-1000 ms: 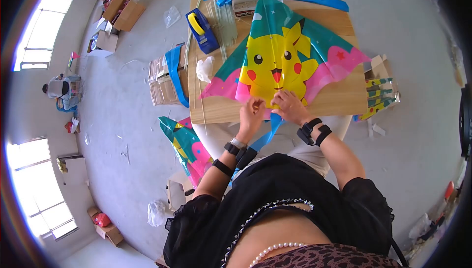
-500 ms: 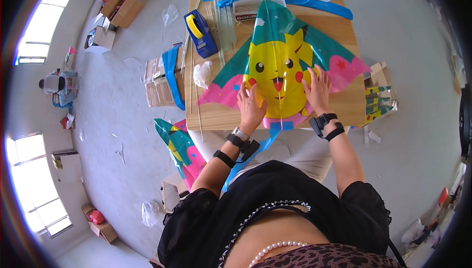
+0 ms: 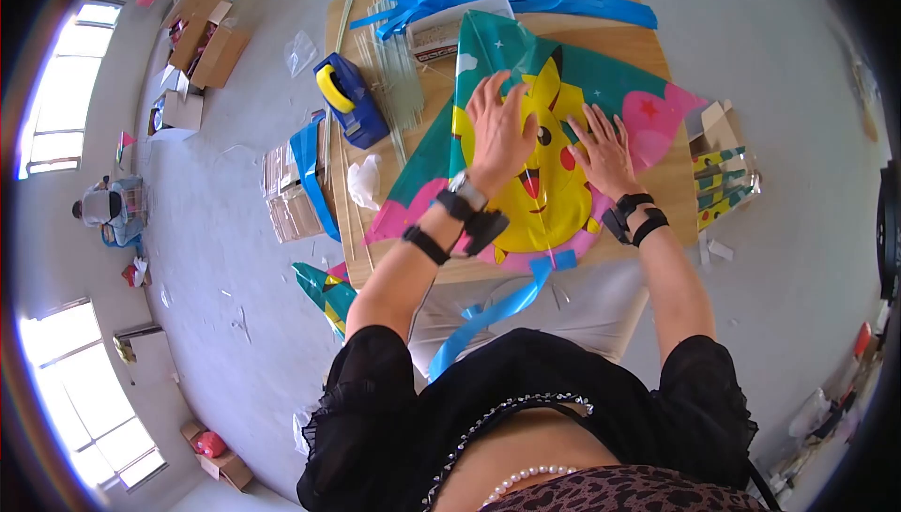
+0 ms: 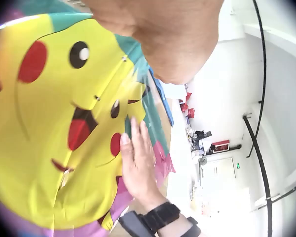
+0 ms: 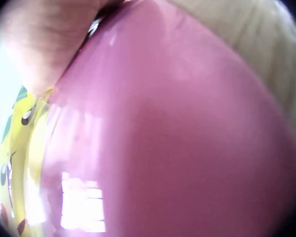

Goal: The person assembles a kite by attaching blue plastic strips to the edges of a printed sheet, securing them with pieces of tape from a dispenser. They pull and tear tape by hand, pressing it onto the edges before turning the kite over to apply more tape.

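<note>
Far left on the wooden table we noted a blue tape dispenser and loose thin rods. The kite lay flat mid-table. The left hand pressed its yellow face, fingers spread, and the right hand lay flat just beside, also spread. We judged the slick film could slide or crease under uneven pressure, with the blue tail hanging off the near edge.

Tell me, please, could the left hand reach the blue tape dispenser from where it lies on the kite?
Probably yes. The left hand lies flat and empty on the kite, and the tape dispenser stands just to its left; only flat thin sticks lie between.
</note>
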### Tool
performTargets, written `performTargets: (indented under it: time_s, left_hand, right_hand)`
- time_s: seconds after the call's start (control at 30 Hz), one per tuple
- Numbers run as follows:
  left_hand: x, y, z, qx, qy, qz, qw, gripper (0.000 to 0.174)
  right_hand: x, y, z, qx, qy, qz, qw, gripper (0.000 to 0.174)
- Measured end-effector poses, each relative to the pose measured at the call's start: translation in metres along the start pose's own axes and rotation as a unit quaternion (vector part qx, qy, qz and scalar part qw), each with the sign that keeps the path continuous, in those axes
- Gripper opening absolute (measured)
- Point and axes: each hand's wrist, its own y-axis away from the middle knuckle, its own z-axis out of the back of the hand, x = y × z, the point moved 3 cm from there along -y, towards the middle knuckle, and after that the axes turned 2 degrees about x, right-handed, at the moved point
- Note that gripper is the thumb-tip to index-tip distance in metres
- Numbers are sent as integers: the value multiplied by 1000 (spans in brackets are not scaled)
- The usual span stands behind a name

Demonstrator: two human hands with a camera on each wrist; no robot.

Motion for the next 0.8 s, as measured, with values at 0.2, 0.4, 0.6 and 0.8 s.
performTargets:
  time_s: [0.2,0.4,0.6,0.8]
  left_hand:
    - [25,-112,-99,12,-30,-60,998,47]
    - [50,-194,-178,72,-95,17,993,47]
    - [74,-222,-204,167,-70,41,983,43]
    - [68,-259,-71,95,317,10,944,26]
  right_hand:
    - [-12,-7,0,20,13,33,999,59]
    - [-8,-11,11,35,0,24,999,60]
    - [-9,-14,11,34,-3,27,999,59]
    - [-11,-8,9,17,-18,23,999,59]
